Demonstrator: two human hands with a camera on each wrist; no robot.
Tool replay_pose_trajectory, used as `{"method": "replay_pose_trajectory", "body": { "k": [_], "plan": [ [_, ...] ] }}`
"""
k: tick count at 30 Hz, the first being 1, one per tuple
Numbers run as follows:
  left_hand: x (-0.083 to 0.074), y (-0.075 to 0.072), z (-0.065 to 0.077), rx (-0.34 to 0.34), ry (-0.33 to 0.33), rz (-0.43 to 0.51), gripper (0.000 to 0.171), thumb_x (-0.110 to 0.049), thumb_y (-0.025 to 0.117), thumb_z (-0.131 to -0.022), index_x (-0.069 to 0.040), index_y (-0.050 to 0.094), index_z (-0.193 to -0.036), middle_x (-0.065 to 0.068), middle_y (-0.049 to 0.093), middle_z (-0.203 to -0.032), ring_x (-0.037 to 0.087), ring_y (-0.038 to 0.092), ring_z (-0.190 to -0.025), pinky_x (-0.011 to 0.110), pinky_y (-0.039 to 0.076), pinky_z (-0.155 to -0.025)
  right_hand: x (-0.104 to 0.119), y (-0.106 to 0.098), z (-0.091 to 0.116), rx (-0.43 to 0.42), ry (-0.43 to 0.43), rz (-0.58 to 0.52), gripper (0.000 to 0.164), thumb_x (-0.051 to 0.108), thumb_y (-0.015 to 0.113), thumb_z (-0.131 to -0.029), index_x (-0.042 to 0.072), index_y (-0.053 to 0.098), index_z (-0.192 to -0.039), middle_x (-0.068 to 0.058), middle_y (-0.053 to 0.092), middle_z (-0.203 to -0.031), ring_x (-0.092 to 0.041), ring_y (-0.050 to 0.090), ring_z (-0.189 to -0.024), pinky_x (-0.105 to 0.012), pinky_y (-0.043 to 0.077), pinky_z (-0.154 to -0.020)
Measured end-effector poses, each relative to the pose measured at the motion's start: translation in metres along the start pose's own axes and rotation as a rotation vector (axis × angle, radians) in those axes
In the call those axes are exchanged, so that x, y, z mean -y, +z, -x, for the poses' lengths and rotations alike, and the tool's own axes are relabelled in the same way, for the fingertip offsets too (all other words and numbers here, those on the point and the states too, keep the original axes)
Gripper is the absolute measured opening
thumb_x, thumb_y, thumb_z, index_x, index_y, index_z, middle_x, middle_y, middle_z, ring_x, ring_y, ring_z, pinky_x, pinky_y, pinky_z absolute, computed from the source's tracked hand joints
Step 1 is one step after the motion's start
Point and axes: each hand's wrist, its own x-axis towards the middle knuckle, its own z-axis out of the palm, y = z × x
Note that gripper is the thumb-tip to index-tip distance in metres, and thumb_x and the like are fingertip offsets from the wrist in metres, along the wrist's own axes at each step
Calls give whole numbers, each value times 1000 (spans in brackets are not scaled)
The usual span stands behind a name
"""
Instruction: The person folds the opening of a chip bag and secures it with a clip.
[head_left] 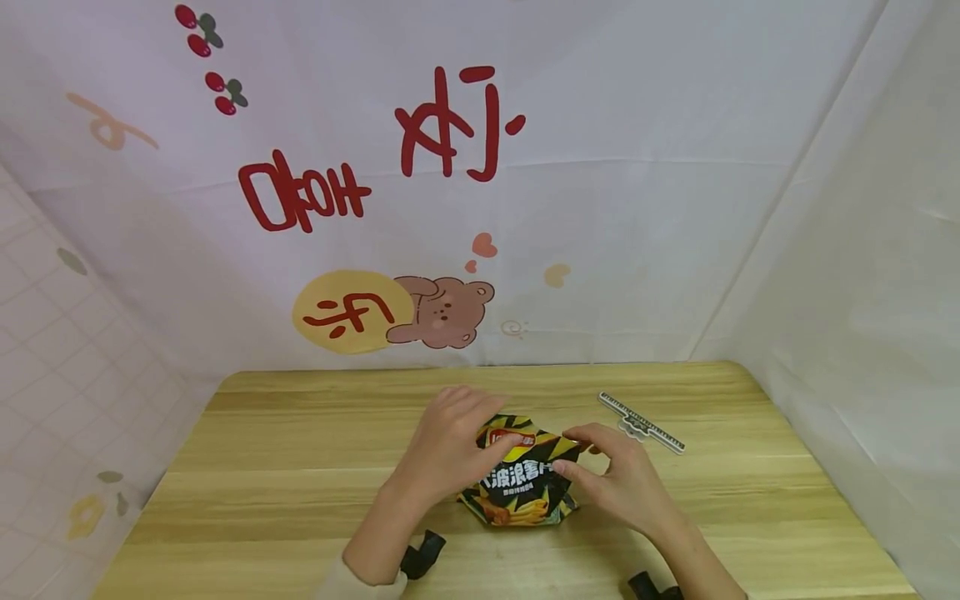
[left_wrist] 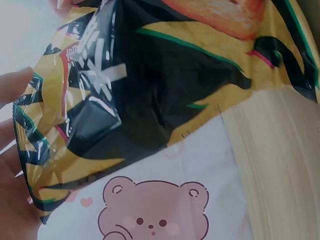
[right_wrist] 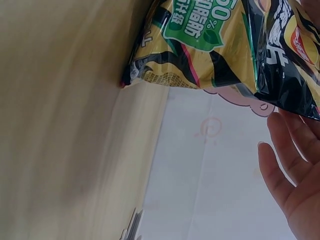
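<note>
Left hand (head_left: 453, 446) and right hand (head_left: 630, 483) meet over a shiny bag (head_left: 517, 504) near the middle of a wood-grain surface (head_left: 300, 467). Left thumb reaches across the bag's front while the other fingers extend over its top edge, holding the upper left corner. On the opposite side, the right hand pinches the upper right corner between thumb and forefinger; its remaining fingers spread loosely, as the right wrist view shows. Black and yellow, the bag carries white lettering, a red-and-yellow logo, pictured food and, on another face, a green patch marked 50%. It is upright between the hands, its lower end down at the surface; whether its top is sealed or torn is hard to tell.

Beyond the right hand, well apart from the bag, a white clip (head_left: 648, 429) with a dark, ruled edge lies at a slant. Black fittings (head_left: 423, 554) sit beside both wrists, and a pale sleeve (head_left: 360, 583) shows at the left forearm. Behind the surface hangs a white cloth (head_left: 637, 225) printed with red characters (head_left: 457, 125), cherries (head_left: 199, 45), hearts (head_left: 484, 245) and a brown bear (head_left: 453, 312) beside a yellow disc (head_left: 352, 310).
</note>
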Motion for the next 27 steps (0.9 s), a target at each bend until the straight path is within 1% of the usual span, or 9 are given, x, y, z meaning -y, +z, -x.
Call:
{"method": "replay_pose_trajectory", "body": {
  "k": [4,8,12,20,22,27],
  "plan": [
    [-3,1,-2,0,-1,18,37,-28,88,-87,-13,77,-119,0,78,-115,18,71,-107,40,52,-103,1,0,0,4,15,-26,33,14,91,-81,16,76,-111,12,75,-103,-5,66,-89,-36,59,-74],
    [-4,3,-3,-15,-7,36,34,-24,87,-87,-12,78,-117,0,79,-112,17,72,-103,39,53,-100,2,1,0,3,33,-38,30,12,90,-83,17,77,-109,13,75,-101,-4,66,-88,-37,60,-74],
    [-5,6,-3,-27,-8,46,31,-21,87,-87,-11,79,-115,1,79,-110,17,72,-101,39,54,-99,2,2,-1,-10,30,-54,29,9,89,-82,17,77,-107,13,75,-100,-4,67,-87,-37,60,-74],
    [-4,10,-1,-67,12,57,24,-18,87,-87,-11,80,-110,0,79,-105,15,72,-98,38,55,-96,3,4,0,-31,25,-70,26,5,88,-82,18,77,-102,13,74,-95,-4,65,-83,-32,57,-70],
    [-3,11,0,-78,20,58,24,-18,87,-87,-11,80,-109,0,79,-104,15,72,-97,37,55,-95,3,4,1,-37,31,-77,26,3,88,-82,17,77,-101,13,74,-94,-4,64,-82,-29,56,-67],
    [-2,12,1,-96,35,63,22,-19,86,-88,-11,81,-108,-1,79,-102,15,72,-96,36,55,-93,4,4,2,-44,47,-97,22,1,85,-85,16,77,-99,13,73,-90,-4,63,-79,-30,54,-63]
  ]
}}
